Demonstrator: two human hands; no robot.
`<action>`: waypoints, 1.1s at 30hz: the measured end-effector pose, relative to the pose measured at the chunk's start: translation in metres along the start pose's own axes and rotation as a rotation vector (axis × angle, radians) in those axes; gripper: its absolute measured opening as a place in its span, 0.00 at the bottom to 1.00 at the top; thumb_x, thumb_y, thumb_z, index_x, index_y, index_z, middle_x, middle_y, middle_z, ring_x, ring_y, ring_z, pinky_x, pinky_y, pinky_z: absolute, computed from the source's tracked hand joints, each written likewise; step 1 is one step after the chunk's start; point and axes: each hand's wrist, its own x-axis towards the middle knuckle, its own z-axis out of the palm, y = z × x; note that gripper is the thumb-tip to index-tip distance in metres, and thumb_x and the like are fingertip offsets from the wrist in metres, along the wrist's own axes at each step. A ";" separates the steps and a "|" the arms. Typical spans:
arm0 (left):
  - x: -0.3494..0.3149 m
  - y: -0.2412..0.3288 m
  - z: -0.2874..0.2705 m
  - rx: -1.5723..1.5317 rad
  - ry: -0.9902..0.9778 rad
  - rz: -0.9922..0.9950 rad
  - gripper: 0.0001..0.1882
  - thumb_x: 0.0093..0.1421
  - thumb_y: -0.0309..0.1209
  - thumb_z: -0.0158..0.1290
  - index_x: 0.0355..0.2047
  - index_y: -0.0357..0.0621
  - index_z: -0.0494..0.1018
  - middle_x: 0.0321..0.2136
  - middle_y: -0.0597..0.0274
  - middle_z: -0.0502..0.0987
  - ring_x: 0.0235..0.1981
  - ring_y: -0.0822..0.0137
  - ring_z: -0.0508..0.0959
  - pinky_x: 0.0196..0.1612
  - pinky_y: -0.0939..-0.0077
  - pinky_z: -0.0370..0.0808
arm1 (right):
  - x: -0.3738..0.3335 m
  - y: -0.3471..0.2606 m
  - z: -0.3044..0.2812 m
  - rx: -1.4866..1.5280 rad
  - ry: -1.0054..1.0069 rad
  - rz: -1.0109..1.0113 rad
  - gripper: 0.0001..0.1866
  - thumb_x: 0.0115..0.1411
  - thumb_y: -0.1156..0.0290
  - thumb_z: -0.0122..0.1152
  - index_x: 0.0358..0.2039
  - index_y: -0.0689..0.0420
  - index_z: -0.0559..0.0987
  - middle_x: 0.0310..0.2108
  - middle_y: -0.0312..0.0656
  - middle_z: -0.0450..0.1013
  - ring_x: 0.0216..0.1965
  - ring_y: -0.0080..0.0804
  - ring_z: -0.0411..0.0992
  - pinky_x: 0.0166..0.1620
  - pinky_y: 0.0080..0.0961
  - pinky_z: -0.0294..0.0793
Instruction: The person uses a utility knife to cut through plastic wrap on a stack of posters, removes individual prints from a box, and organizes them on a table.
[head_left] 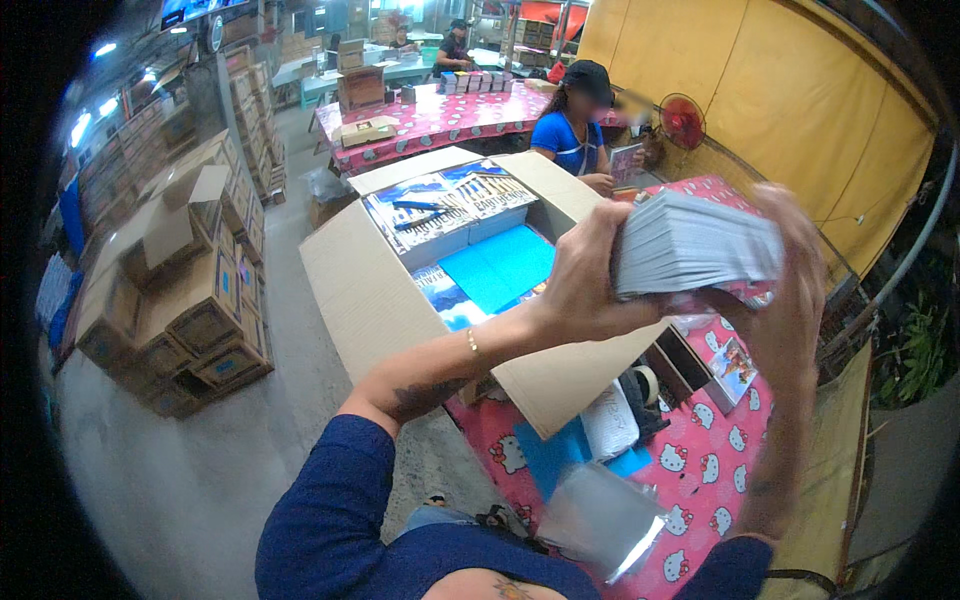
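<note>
A thick block of thin white-edged sheets or cards [695, 245] is held up over the table, to the right of the open cardboard box [365, 285]. My left hand [595, 265] grips its left end, with the fingers closed round it. Against the right end presses my right hand [790, 265], which is smeared by motion. Inside the box are stacks of printed pieces with blue and white pictures [470, 205]. A bright blue sheet [500, 268] covers part of them. A dark pen-like tool [425, 206] lies on the far stack.
On the pink patterned tablecloth [700, 480] lie clear plastic sleeves [605, 515], a white wrapped bundle [610, 420], a tape roll [645, 385] and a dark open box [680, 360]. A co-worker in blue [575, 145] sits beyond. Stacked cartons [190, 310] stand left; a red fan [682, 122] is behind.
</note>
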 end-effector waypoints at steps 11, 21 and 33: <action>-0.004 0.019 0.206 -0.503 0.126 -0.562 0.33 0.47 0.30 0.62 0.48 0.31 0.57 0.43 0.48 0.67 0.46 0.60 0.70 0.50 0.66 0.69 | -0.142 0.063 0.073 1.784 0.920 1.236 0.29 0.60 0.41 0.52 0.50 0.52 0.73 0.45 0.39 0.74 0.42 0.35 0.74 0.49 0.33 0.74; -0.008 0.025 0.104 0.168 -0.668 -0.477 0.17 0.57 0.33 0.58 0.45 0.40 0.72 0.48 0.58 0.69 0.45 0.67 0.73 0.46 0.73 0.72 | -0.372 0.274 0.093 1.114 0.668 1.519 0.31 0.55 0.47 0.65 0.48 0.60 0.75 0.39 0.37 0.74 0.37 0.27 0.73 0.42 0.29 0.74; -0.072 0.051 0.071 0.127 -0.784 -0.550 0.14 0.55 0.27 0.58 0.42 0.40 0.74 0.45 0.52 0.73 0.47 0.59 0.74 0.47 0.68 0.72 | -0.578 0.387 0.177 0.638 0.018 2.002 0.43 0.48 0.38 0.66 0.49 0.68 0.73 0.43 0.49 0.74 0.40 0.38 0.74 0.42 0.37 0.75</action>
